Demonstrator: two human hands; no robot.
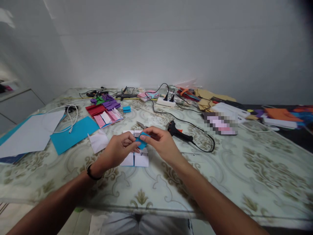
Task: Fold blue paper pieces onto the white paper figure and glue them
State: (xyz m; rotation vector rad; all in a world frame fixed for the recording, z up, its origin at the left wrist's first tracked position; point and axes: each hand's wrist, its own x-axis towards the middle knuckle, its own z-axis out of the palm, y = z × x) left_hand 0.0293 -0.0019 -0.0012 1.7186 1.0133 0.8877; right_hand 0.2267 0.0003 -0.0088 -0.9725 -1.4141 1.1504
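Note:
A small folded blue paper is pinched between both hands near the middle of the table. My left hand grips its left edge, and a dark band circles that wrist. On the right edge, my right hand holds it with thumb and fingers. Under the hands lies a white folded paper piece with blue edges, partly hidden by them. A crumpled white square rests to the left. Just beyond the right hand are the blades of scissors and a black glue gun.
Blue sheets and a large white sheet lie at left. Red, pink and purple folded papers sit behind. A white power strip with black cables stands at the back. A cable loops around the glue gun's right.

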